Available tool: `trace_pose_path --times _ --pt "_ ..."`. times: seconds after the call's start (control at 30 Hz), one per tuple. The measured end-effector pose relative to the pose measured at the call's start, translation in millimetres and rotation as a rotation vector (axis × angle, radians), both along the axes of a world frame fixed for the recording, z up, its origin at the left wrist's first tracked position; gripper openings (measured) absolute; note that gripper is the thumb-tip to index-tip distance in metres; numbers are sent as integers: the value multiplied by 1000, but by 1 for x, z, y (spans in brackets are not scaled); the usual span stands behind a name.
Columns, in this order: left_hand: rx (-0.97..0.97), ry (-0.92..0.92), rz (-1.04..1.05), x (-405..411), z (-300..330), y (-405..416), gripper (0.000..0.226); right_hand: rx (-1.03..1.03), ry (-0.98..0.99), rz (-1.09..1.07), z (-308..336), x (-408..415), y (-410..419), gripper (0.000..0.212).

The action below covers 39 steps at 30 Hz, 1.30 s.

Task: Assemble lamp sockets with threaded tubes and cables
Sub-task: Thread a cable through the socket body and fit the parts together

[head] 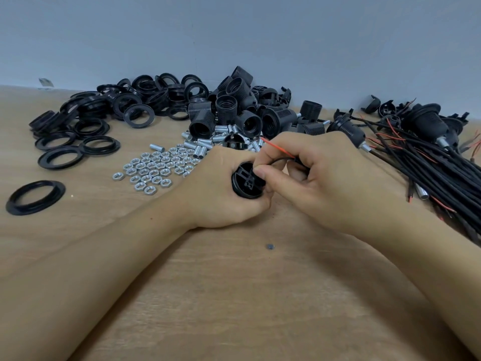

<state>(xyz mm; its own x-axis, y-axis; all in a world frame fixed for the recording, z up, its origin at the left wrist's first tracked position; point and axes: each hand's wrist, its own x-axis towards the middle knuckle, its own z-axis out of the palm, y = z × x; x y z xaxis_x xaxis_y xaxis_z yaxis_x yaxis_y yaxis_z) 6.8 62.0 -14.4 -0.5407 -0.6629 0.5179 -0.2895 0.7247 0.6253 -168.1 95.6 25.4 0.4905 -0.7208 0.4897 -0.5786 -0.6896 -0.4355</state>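
My left hand [218, 188] grips a black lamp socket [247, 179] at the table's middle, its terminal end turned toward me. My right hand [325, 175] pinches a cable's thin black wire [279, 160] at the socket's terminal, and the cable's red wire [277, 147] sticks up and to the left between the two hands. Behind the hands lie short threaded metal tubes [200, 147] and a heap of black sockets [234, 110]. A bundle of black cables [432, 168] lies at the right.
Black threaded rings [104, 113] are piled at the back left, and one ring [35, 196] lies alone near the left edge. Several hex nuts [153, 168] are spread left of my hands. Assembled sockets with cables [426, 123] lie at the back right. A grey wall rises behind the wooden table [234, 295].
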Motion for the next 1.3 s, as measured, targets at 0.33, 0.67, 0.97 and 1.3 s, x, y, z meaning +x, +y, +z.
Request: trace_pose_path --times 0.33,0.67,0.97,1.3 --pt "-7 73 48 -5 0 -4 16 200 -299 53 1 -5 -3 6" --pt "26 165 98 -1 1 -7 43 -13 -359 2 1 -3 -5 26" --pt "-62 259 198 -1 1 -9 49 -148 -376 -4 -1 -3 -4 10" --pt "-286 202 276 4 4 -16 40 -280 -139 -29 -4 -8 -10 9"
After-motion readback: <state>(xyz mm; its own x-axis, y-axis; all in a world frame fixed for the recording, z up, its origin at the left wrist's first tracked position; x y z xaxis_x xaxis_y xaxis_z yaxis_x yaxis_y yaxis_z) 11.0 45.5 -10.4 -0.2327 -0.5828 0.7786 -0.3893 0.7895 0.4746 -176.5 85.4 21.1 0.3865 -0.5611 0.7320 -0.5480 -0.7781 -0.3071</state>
